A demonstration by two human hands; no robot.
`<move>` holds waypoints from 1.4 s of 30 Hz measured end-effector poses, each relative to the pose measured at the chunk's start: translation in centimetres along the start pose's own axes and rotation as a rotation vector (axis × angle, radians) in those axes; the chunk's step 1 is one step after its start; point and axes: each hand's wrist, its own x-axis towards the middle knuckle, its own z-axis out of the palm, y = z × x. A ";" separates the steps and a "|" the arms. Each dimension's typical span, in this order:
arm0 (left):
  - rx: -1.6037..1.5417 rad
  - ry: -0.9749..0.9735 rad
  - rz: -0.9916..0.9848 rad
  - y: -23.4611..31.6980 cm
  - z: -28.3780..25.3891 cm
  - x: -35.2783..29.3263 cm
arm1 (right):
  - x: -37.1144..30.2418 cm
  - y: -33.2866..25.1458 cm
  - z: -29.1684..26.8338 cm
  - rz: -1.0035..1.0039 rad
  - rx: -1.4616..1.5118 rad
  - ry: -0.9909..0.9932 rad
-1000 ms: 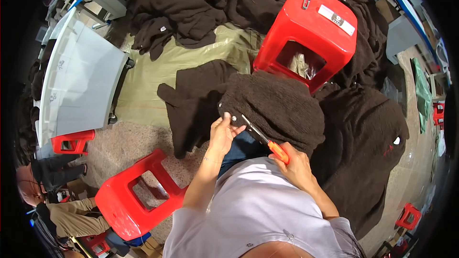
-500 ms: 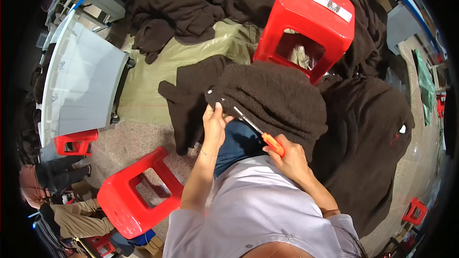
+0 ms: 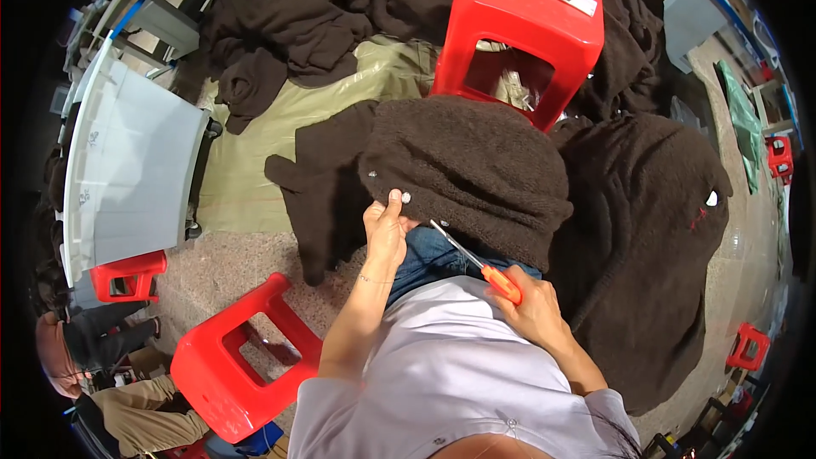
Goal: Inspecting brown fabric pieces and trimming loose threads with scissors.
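Note:
A dark brown fleece garment (image 3: 467, 166) lies across my lap, with several small pale snap buttons along its near edge. My left hand (image 3: 387, 240) pinches that edge between thumb and fingers, right beside a round white button (image 3: 405, 198). In my right hand (image 3: 537, 310) is an orange-handled tool (image 3: 503, 285) with a slim metal shaft, gripped by its handle. The shaft points up and left, and its tip is near the garment's edge, to the right of my left hand. Whether the tip touches the fabric I cannot tell.
A tall red plastic stool (image 3: 527, 21) stands beyond my lap, and another red stool (image 3: 242, 365) is at lower left. Brown garments (image 3: 289, 13) are heaped on yellowish sheeting (image 3: 246, 178). More brown fabric (image 3: 637, 263) drapes at right. A white panel (image 3: 132, 161) stands left; seated people are beyond.
My left hand has moved slightly down along the garment's edge, and the white button now shows beside it. The tool in my right hand has shifted down and right. The view has shifted slightly.

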 end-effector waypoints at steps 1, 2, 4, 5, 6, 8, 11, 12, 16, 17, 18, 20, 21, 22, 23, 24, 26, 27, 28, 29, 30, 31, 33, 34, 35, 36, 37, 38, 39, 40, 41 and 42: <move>0.001 0.001 0.000 0.0 0.1 -0.1 | 0.3 -0.3 0.1 0.000 0.001 -0.001; -0.008 0.008 0.008 0.0 0.4 -0.2 | 0.7 -0.5 0.1 0.007 -0.033 -0.032; -0.015 0.015 0.016 0.2 0.4 -0.2 | 0.9 -0.5 0.1 0.014 -0.065 -0.063; -0.047 0.062 -0.003 0.5 0.1 0.1 | 0.9 -0.2 0.1 0.026 -0.091 -0.050; -0.079 0.109 -0.021 0.7 -0.1 0.2 | 0.8 0.0 0.0 0.038 -0.118 -0.037; -0.066 0.073 -0.001 0.7 -0.7 0.6 | 0.4 0.6 -0.5 0.052 -0.133 -0.034; -0.001 0.063 0.011 0.8 -0.2 0.5 | 0.4 0.4 -1.1 0.072 -0.176 -0.036; 0.062 0.023 0.010 1.0 0.1 0.1 | 0.3 0.5 -1.2 0.060 -0.157 -0.032; 1.339 -0.817 -0.300 6.3 0.8 -3.3 | 1.2 1.3 -1.7 0.089 0.101 0.160; 1.040 -1.217 0.028 5.3 -0.6 -4.2 | 1.4 1.9 -1.7 0.136 0.259 0.309; 0.935 -1.144 -0.157 5.3 -2.3 -4.2 | 1.7 2.2 -1.9 0.151 0.312 0.342; 0.811 -0.996 -0.378 8.0 -3.0 -2.8 | 2.5 2.5 -2.3 0.114 0.313 0.412; 0.801 -0.917 -0.419 9.1 -4.0 -0.6 | 2.8 2.5 -2.4 0.092 0.298 0.436; 0.626 -0.729 -0.382 9.1 -5.7 1.3 | 3.1 2.4 -2.3 0.075 0.300 0.429; 0.595 -0.417 -0.382 8.9 -6.4 3.2 | 3.4 2.2 -2.2 0.070 0.268 0.417; 0.743 -0.327 -0.234 7.7 -8.4 5.3 | 3.6 1.9 -2.1 0.062 0.240 0.406; 0.736 -0.292 -0.283 7.7 -5.4 6.0 | 3.5 2.0 -1.9 0.068 0.207 0.388; 0.647 -0.296 -0.365 7.9 -3.3 5.5 | 3.4 2.1 -1.8 0.079 0.179 0.366; 0.719 -0.251 -0.409 7.3 -1.7 5.2 | 3.3 1.7 -1.9 0.077 0.167 0.364; 0.781 -0.186 -0.449 6.8 -1.0 5.0 | 3.5 1.6 -1.5 0.051 0.168 0.346; 0.810 -0.167 -0.407 5.1 -1.8 5.4 | 3.5 1.5 -1.1 0.077 0.204 0.367; 0.810 -0.133 -0.365 4.7 -0.9 5.2 | 3.4 1.7 -1.0 0.114 0.236 0.405; 0.682 -0.068 -0.163 2.3 -0.9 5.2 | 3.3 2.5 -0.5 0.110 0.247 0.421; 0.603 -0.007 -0.042 1.1 -0.6 5.6 | 3.3 2.9 -0.3 0.125 0.242 0.412; 0.524 0.056 0.078 1.1 0.3 5.5 | 3.4 3.0 -0.2 0.139 0.238 0.401; 0.317 0.069 0.125 1.5 1.3 6.1 | 3.7 2.8 -0.2 0.120 0.232 0.383; 0.192 0.133 0.130 2.6 2.4 7.3 | 3.8 2.5 -0.5 0.114 0.229 0.380; -0.009 0.067 0.152 5.0 3.1 8.6 | 4.0 2.2 -0.9 0.084 0.200 0.397; -0.133 0.019 0.260 8.7 5.0 10.0 | 4.3 2.1 -1.2 0.058 0.168 0.418; -0.172 0.079 0.334 14.1 8.0 9.7 | 4.7 2.0 -1.4 0.010 0.173 0.502; -0.257 -0.006 0.464 18.8 9.4 10.5 | 4.8 2.6 -1.6 0.042 0.221 0.529; -0.192 -0.075 0.681 24.1 10.9 9.7 | 5.0 3.1 -1.9 0.019 0.245 0.572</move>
